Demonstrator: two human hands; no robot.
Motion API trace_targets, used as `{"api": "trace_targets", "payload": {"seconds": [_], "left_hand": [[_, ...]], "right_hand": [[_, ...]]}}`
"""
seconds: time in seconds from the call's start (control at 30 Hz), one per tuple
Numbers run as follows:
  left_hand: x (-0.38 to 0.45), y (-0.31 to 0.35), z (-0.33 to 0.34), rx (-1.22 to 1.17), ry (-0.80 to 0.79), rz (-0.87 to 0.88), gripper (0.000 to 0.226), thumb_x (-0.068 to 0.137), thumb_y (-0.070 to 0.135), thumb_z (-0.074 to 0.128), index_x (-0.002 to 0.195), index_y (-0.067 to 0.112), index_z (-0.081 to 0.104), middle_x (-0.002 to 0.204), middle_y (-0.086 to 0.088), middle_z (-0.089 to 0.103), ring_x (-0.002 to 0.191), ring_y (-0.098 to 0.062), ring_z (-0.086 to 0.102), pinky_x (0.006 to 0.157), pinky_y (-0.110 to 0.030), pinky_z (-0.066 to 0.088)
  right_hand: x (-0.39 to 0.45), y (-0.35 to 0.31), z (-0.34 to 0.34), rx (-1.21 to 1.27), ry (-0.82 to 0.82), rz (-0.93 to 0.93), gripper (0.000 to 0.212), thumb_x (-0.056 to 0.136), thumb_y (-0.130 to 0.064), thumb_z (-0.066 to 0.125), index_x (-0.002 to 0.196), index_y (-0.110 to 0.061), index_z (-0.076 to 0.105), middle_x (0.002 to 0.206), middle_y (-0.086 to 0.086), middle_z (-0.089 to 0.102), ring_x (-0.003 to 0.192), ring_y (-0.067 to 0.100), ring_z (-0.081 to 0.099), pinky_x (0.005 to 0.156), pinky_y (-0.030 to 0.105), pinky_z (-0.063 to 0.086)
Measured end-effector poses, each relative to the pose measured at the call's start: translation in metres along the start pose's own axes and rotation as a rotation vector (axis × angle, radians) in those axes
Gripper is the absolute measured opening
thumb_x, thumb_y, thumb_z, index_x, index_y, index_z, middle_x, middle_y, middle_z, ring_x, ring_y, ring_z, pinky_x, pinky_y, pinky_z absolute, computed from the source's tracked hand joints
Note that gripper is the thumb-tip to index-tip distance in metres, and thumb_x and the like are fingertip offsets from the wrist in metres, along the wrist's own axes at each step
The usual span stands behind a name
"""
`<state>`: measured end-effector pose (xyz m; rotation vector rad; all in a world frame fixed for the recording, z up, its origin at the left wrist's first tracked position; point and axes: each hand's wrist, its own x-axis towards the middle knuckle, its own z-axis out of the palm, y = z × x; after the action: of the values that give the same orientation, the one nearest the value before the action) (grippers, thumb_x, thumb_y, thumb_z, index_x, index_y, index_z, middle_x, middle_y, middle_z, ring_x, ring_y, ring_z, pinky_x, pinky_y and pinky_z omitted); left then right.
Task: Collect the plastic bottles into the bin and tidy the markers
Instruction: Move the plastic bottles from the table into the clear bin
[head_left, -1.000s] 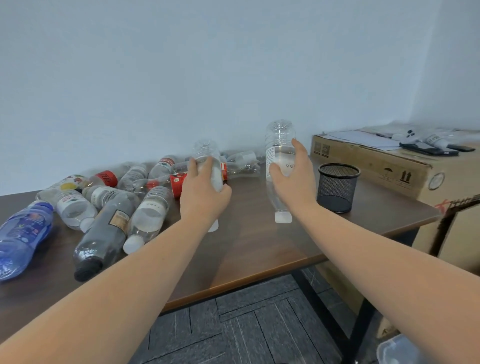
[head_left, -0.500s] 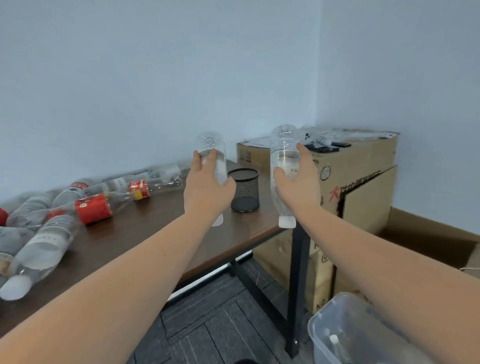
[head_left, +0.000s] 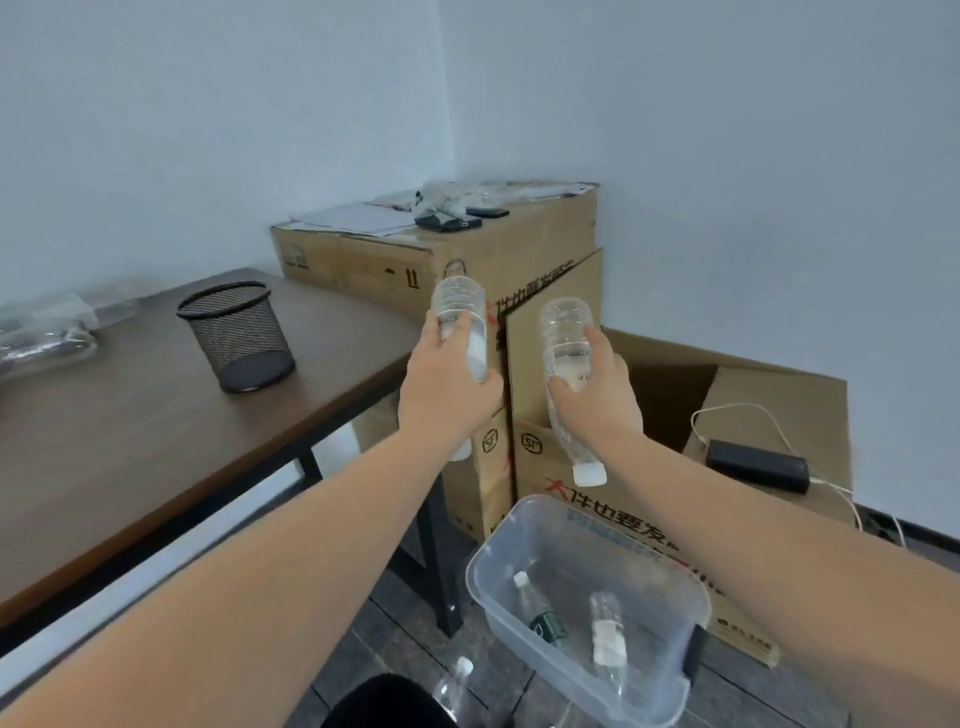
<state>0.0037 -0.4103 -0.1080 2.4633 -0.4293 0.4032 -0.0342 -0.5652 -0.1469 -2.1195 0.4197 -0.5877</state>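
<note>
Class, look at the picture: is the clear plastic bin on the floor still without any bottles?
No: two bottles already lie inside the clear bin.

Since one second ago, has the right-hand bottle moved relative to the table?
Yes. The bottle in the right hand has left the table, rightward, above the bin.

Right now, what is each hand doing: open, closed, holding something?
Left hand: grips a clear plastic bottle, cap down.
Right hand: grips another clear plastic bottle with white cap, cap down.
</note>
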Motion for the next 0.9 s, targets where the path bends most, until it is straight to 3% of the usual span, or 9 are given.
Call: {"api": "trace_targets", "payload": {"seconds": [0.2, 0.37, 0.6, 0.73, 0.9], "left_hand": [[-0.012, 0.012, 0.082, 0.030, -0.168, 0.032, 0.067, 0.087, 0.032, 0.055, 0.148, 0.028, 0.025, 0.160, -0.004, 0.009, 0.134, -0.027, 0.034, 0.099, -0.039, 0.038], [-0.019, 0.007, 0.136, 0.058, -0.306, 0.001, 0.068, 0.089, 0.033, 0.054, 0.149, 0.028, 0.023, 0.160, -0.003, 0.007, 0.136, -0.028, 0.031, 0.098, -0.039, 0.038], [-0.032, -0.034, 0.182, 0.123, -0.426, -0.066, 0.065, 0.091, 0.036, 0.055, 0.148, 0.028, 0.025, 0.159, -0.001, 0.008, 0.132, -0.026, 0.035, 0.093, -0.036, 0.040], [-0.037, -0.057, 0.198, 0.153, -0.473, -0.114, 0.066, 0.091, 0.037, 0.055, 0.149, 0.029, 0.025, 0.158, 0.000, 0.009, 0.131, -0.025, 0.037, 0.095, -0.037, 0.039], [-0.043, -0.076, 0.215, 0.155, -0.521, -0.157, 0.066, 0.091, 0.036, 0.055, 0.149, 0.030, 0.024, 0.160, 0.000, 0.006, 0.135, -0.026, 0.033, 0.097, -0.037, 0.039]], "right_hand": [[0.006, 0.091, -0.004, -0.093, -0.046, 0.156, 0.072, 0.089, -0.028, 0.055, 0.149, -0.031, 0.016, 0.144, 0.006, 0.034, 0.120, 0.029, 0.048, 0.093, 0.043, 0.042], [0.001, 0.164, 0.016, -0.122, -0.119, 0.279, 0.072, 0.089, -0.028, 0.055, 0.148, -0.033, 0.015, 0.146, 0.006, 0.031, 0.123, 0.028, 0.045, 0.093, 0.041, 0.043], [-0.008, 0.240, 0.053, -0.189, -0.257, 0.423, 0.071, 0.092, -0.028, 0.053, 0.150, -0.032, 0.013, 0.147, 0.006, 0.030, 0.119, 0.030, 0.049, 0.087, 0.040, 0.046], [-0.012, 0.266, 0.066, -0.253, -0.328, 0.447, 0.071, 0.092, -0.024, 0.052, 0.151, -0.032, 0.011, 0.153, 0.005, 0.026, 0.128, 0.028, 0.043, 0.092, 0.038, 0.045], [-0.011, 0.280, 0.076, -0.322, -0.399, 0.426, 0.070, 0.093, -0.024, 0.049, 0.152, -0.029, 0.011, 0.157, 0.004, 0.019, 0.119, 0.025, 0.051, 0.072, 0.029, 0.045]]}}
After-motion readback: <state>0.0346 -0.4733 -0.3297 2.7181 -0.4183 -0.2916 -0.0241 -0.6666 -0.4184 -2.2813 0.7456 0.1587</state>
